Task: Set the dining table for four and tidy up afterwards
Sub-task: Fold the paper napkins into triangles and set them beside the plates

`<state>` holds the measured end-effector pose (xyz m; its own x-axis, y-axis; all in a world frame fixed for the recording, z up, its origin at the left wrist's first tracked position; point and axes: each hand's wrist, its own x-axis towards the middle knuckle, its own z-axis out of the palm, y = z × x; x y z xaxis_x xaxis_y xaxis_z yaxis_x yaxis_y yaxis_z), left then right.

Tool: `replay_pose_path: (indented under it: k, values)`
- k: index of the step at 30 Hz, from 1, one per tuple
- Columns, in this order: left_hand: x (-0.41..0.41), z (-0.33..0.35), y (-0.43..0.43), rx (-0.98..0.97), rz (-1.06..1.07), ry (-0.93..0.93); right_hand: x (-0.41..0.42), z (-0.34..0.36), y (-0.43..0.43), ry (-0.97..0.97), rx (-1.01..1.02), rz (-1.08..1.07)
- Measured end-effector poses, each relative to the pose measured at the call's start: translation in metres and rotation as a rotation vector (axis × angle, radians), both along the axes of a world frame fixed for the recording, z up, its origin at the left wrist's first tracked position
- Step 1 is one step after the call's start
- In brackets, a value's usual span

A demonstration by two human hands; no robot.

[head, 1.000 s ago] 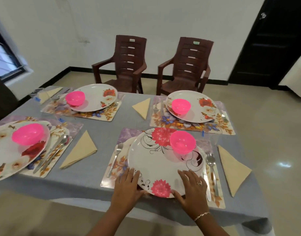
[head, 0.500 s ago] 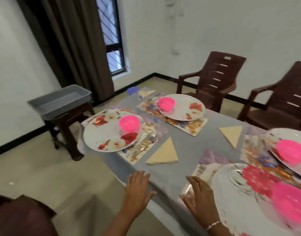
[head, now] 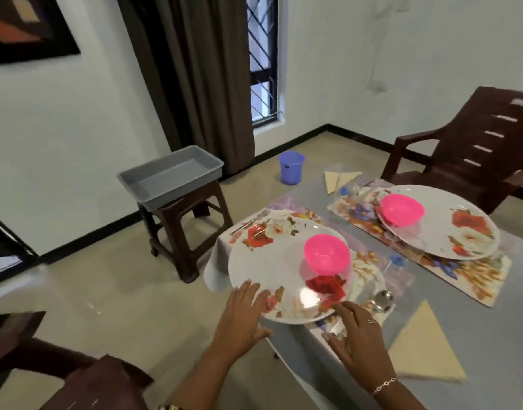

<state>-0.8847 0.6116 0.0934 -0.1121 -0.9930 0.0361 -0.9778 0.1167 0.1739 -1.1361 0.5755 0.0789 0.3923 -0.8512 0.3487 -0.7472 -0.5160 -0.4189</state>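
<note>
Moved on from the last setting, the left hand (head: 242, 315) and right hand (head: 355, 335) — fingers spread, gripping nothing — touched the floral plate (head: 269, 267) at the table (head: 491, 335) corner, pink bowl (head: 326, 254) atop; likely straightening it.

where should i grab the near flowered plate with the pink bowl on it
Grip the plate by its rim at two spots on the near edge, coming from this side, where left hand and right hand are. It lies flat with the pink bowl on it, so lift level.
</note>
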Motion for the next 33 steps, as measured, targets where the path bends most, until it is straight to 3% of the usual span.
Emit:
replay_pose_path:
  k: [4, 11, 22, 25, 27, 33]
  values:
    - [0.047, -0.002, -0.04, 0.135, -0.049, -0.032, 0.036, -0.005, -0.041, 0.01, -0.012, 0.047]
    - [0.098, -0.008, -0.093, 0.439, -0.205, -0.016, 0.088, -0.015, -0.077, 0.198, 0.077, 0.098]
    - [0.116, -0.018, -0.149, 0.438, -0.74, -0.152, 0.142, -0.023, -0.06, 0.448, 0.268, -0.117]
    - [0.116, -0.026, -0.152, 0.398, -0.795, -0.149, 0.149, -0.024, -0.049, 0.457, 0.325, -0.192]
    - [0.119, -0.033, -0.152, 0.242, -0.829, -0.192, 0.153, -0.026, -0.041, 0.489, 0.362, -0.224]
    - [0.119, -0.033, -0.155, 0.363, -0.83, -0.247, 0.162, -0.024, -0.023, 0.453, 0.409, -0.316]
